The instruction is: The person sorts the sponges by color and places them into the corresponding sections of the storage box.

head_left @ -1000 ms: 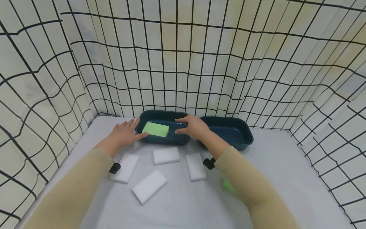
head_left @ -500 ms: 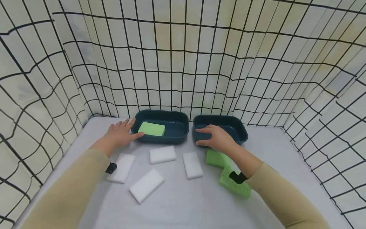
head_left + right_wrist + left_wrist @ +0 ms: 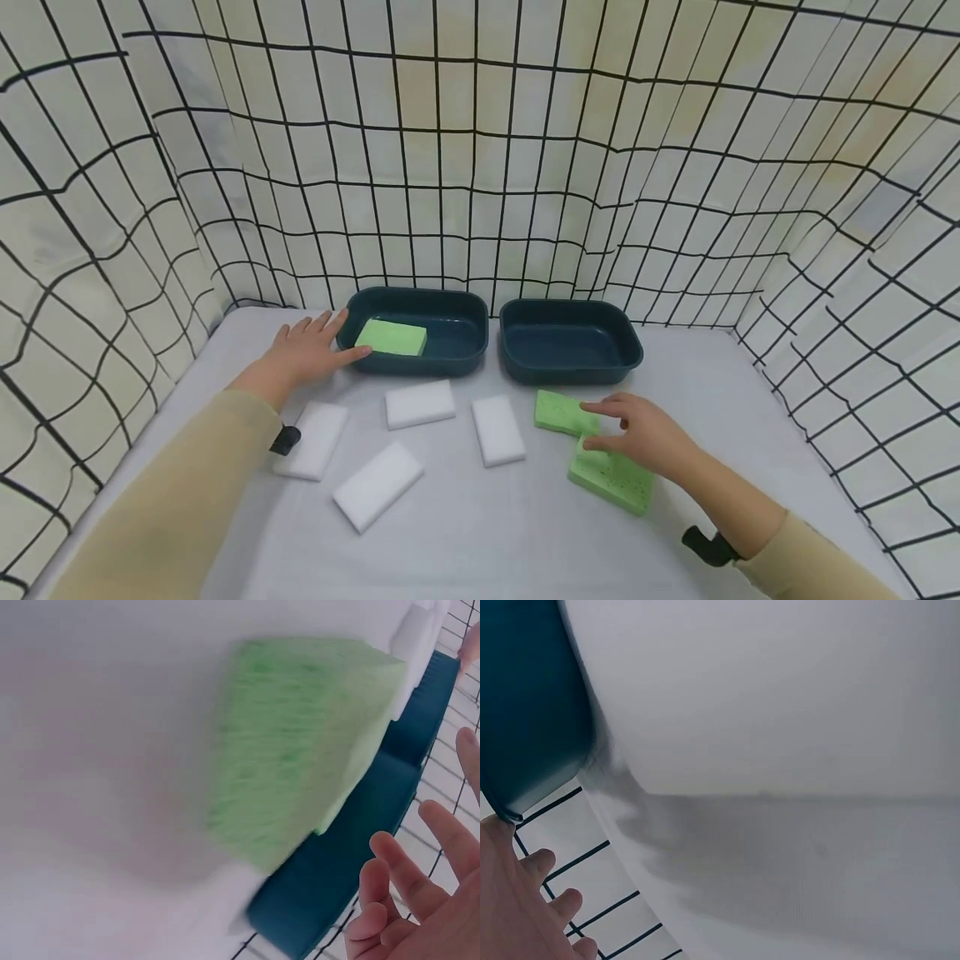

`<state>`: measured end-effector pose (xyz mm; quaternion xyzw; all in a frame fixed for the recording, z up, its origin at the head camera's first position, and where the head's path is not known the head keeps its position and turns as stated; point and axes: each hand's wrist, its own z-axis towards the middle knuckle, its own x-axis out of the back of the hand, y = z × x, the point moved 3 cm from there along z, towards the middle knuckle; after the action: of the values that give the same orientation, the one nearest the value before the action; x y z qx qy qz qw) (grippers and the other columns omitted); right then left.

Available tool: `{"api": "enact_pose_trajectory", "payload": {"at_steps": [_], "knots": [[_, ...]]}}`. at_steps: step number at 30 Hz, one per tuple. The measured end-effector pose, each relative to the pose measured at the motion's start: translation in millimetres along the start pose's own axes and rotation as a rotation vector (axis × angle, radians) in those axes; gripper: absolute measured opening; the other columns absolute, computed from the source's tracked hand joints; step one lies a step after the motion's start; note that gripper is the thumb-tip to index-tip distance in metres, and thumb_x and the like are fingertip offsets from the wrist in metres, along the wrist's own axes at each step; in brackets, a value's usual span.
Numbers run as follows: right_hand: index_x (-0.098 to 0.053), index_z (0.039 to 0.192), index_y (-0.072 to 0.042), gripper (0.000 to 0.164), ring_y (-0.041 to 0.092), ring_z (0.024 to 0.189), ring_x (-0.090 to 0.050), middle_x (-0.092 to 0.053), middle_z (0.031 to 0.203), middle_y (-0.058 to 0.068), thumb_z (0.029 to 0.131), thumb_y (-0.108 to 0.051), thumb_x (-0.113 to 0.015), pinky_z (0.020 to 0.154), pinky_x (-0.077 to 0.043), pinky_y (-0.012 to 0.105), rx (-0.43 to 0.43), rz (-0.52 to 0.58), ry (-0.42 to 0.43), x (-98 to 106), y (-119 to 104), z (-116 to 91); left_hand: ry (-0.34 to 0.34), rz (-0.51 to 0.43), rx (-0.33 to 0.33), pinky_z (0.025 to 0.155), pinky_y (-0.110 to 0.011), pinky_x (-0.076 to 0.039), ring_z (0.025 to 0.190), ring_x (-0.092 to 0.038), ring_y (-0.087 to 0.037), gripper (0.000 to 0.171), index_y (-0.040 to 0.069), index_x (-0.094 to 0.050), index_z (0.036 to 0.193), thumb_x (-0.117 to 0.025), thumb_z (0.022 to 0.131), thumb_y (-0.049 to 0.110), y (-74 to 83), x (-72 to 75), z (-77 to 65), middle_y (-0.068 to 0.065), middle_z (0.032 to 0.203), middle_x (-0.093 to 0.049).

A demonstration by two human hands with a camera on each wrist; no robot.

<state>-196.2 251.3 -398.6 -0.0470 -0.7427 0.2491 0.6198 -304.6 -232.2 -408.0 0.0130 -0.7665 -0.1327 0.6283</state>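
Note:
My left hand (image 3: 303,350) rests with spread, straight fingers at the left end of the left dark teal tray (image 3: 465,360), its thumb over the front rim. In the left wrist view, fingertips touch the tray's rim. A light green sponge (image 3: 392,337) lies inside that tray, at its left. Over two green sponges on the table, the far one (image 3: 555,411) and the near one (image 3: 611,487), hovers my right hand (image 3: 652,433), thumb and fingers apart with nothing between them. One green sponge (image 3: 285,750) looks large in the right wrist view, apart from the fingers.
A second teal tray (image 3: 570,377) stands to the right of the first. Several white sponges (image 3: 378,487) lie scattered on the white tabletop (image 3: 465,550) in front of the left tray. Black wire grid panels (image 3: 472,167) enclose the back and sides.
My right hand has moved right and toward me, from the left tray past the right tray to above the green sponges. The left hand stays at the left tray; the view shifts slightly.

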Motion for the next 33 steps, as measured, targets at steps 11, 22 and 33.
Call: {"api": "enact_pose_trajectory", "payload": {"at_steps": [11, 22, 33], "knots": [[-0.065, 0.134, -0.028, 0.069, 0.02, 0.096, -0.058, -0.06, 0.127, 0.003, 0.073, -0.056, -0.082, 0.075, -0.05, 0.038, -0.075, -0.015, -0.049, -7, 25, -32, -0.007, 0.002, 0.003, 0.111, -0.072, -0.001, 0.142, -0.009, -0.057, 0.11, 0.006, -0.005, 0.16, -0.03, 0.087, 0.085, -2.4, -1.1, 0.1, -0.028, 0.161, -0.007], [-0.064, 0.134, -0.031, 0.073, 0.017, 0.103, -0.056, -0.059, 0.113, -0.006, 0.068, -0.058, -0.084, 0.087, -0.049, 0.042, -0.068, -0.108, -0.073, -23, 30, -35, -0.004, 0.004, 0.006, 0.111, -0.072, -0.001, 0.142, -0.01, -0.056, 0.106, 0.006, -0.006, 0.16, -0.034, 0.09, 0.08, 0.9, 0.6, -0.9, -0.028, 0.161, -0.008], [-0.065, 0.133, -0.032, 0.069, 0.017, 0.1, -0.057, -0.06, 0.109, -0.009, 0.071, -0.054, -0.084, 0.084, -0.051, 0.041, 0.016, -0.205, -0.031, -25, 28, -38, -0.022, -0.012, 0.016, 0.111, -0.071, 0.001, 0.143, -0.007, -0.056, 0.108, 0.007, -0.004, 0.16, -0.032, 0.088, 0.083, 0.4, -0.2, -0.1, -0.028, 0.161, -0.007]]}}
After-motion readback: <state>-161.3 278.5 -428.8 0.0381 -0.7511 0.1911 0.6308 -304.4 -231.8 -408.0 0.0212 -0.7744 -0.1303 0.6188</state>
